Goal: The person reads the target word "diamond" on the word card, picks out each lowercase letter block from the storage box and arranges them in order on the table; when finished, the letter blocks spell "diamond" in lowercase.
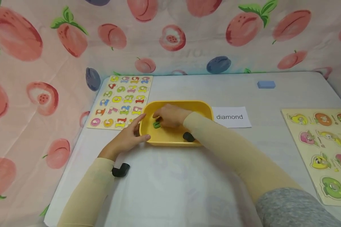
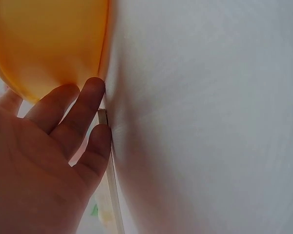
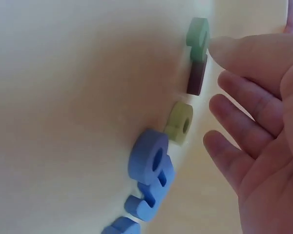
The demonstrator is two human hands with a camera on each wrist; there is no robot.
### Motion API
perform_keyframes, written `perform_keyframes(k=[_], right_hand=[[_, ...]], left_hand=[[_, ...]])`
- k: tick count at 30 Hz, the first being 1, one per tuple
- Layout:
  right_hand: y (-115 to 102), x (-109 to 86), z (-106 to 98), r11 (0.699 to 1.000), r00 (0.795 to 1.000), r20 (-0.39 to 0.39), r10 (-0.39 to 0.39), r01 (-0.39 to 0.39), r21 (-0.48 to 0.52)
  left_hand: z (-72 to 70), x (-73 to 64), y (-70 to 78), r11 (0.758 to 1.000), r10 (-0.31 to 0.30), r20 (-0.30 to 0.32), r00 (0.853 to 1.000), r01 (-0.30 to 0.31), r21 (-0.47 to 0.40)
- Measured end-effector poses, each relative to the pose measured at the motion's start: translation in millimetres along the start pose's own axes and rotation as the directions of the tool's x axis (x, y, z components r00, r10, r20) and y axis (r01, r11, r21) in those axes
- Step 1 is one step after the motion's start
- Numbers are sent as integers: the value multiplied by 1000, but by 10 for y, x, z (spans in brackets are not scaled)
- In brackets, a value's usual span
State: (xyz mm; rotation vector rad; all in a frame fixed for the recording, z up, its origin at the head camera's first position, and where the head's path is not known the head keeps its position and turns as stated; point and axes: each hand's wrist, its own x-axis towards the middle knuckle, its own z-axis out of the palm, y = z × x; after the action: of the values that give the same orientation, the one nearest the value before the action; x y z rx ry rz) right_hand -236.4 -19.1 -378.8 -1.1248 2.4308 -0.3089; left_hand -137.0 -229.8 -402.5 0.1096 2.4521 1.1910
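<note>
A yellow tray (image 1: pixel 174 144) stands mid-table. My left hand (image 1: pixel 127 138) rests against its left end, thumb at the near corner and fingers spread; in the left wrist view fingertips touch the tray's outer wall (image 2: pixel 49 44). My right hand (image 1: pixel 171 116) reaches inside the tray, fingers loosely bent. A green letter piece (image 3: pixel 198 38) lies right at its thumb tip in the right wrist view. Beside that piece are a dark red piece (image 3: pixel 197 75), a yellow-green ring-shaped piece (image 3: pixel 179 123) and several blue letter pieces (image 3: pixel 149 156). The right index finger is hidden there.
A number puzzle board (image 1: pixel 119 102) lies behind the left hand. To the tray's right is a white card (image 1: pixel 231 117) reading "diamond". Farther off sits a blue block (image 1: pixel 266 84), and a fruit puzzle board (image 1: pixel 324 151) lies at the right edge.
</note>
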Motion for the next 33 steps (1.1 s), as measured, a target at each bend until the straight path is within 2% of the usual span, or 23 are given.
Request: perform_keyframes(k=[5,14,25,33], right_hand=[[-20,30,16,1000,1000,24,11,-12,27],[-10,40,21,1000,999,32,2,-3,11],[-10,67,55,999,999,-4,45,-45,18],[-11,82,59,999,999,-27,41,-40,24]], left_hand=[[0,1,-14,1000,5,1,1000,-5,-2],[-3,13,-2,1000,2,0,1000,-2,2],[-7,5,17,1000,-9,-3,1000,9,6],[3,4,5,1000,-21,-2,1000,21,0]])
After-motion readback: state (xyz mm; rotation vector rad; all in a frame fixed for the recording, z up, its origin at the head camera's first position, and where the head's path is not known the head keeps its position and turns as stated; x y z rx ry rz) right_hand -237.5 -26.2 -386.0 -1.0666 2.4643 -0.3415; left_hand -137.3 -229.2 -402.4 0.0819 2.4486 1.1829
